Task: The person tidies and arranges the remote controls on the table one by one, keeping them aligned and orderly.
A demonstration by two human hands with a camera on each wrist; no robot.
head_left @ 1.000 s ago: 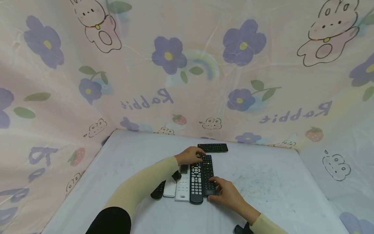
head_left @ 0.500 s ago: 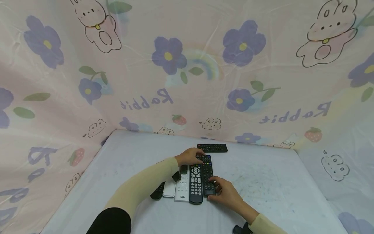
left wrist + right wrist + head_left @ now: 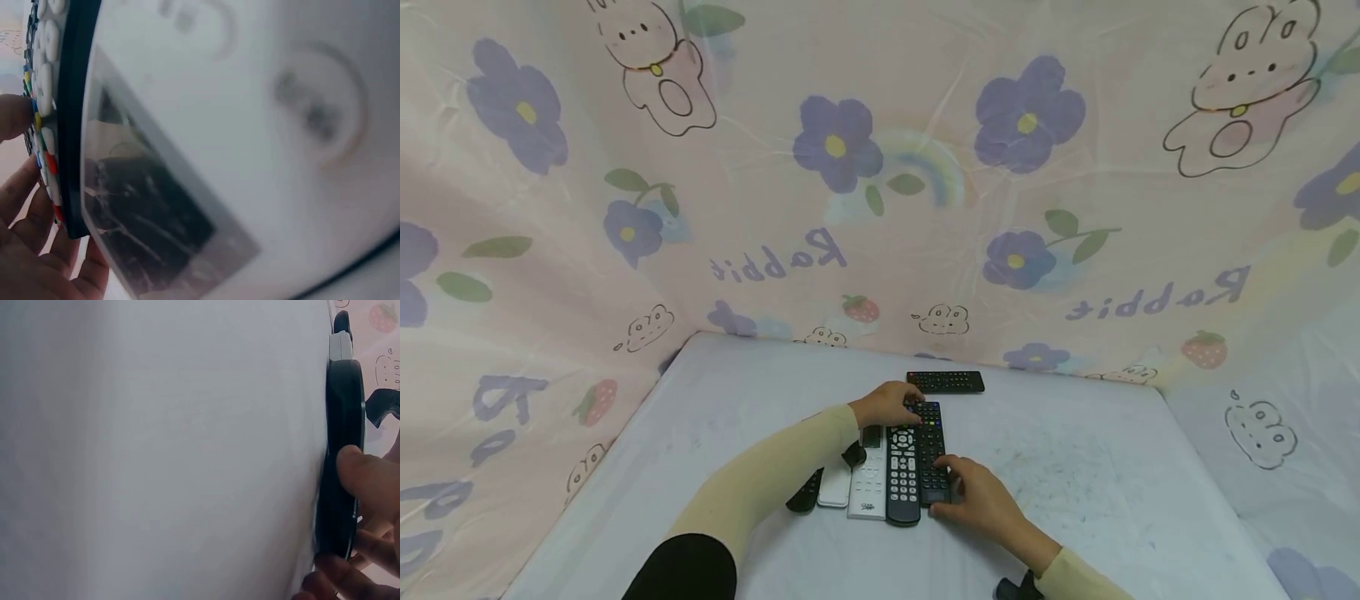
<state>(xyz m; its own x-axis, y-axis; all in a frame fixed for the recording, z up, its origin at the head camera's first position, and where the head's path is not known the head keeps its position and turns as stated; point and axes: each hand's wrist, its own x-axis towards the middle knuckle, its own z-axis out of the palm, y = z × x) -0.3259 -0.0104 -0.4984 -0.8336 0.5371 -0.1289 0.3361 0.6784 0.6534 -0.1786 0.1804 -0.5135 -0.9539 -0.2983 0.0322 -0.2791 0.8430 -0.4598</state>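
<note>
Several remote controls lie side by side on the white table. At the right end of the row is a slim black remote control (image 3: 935,454), its far end under the fingers of my left hand (image 3: 883,405). My right hand (image 3: 988,498) grips its near end, thumb (image 3: 365,478) against the bottom and fingers along the right side. Beside it lies a black remote with white buttons (image 3: 903,475); the left fingers also cover its far end. Left of that come a silver-white remote with a small screen (image 3: 868,483), a plain white remote (image 3: 835,486) and a black remote (image 3: 806,493), partly hidden by the left sleeve.
Another black remote (image 3: 945,382) lies crosswise behind the row. The white table (image 3: 1075,467) meets a printed curtain (image 3: 925,250) at the back and sides. Dark straps with small cameras sit at both wrists.
The rightmost black remote has shifted slightly toward the person and to the left, with the right hand moving along with it. The left hand stays at the far end of the row.
</note>
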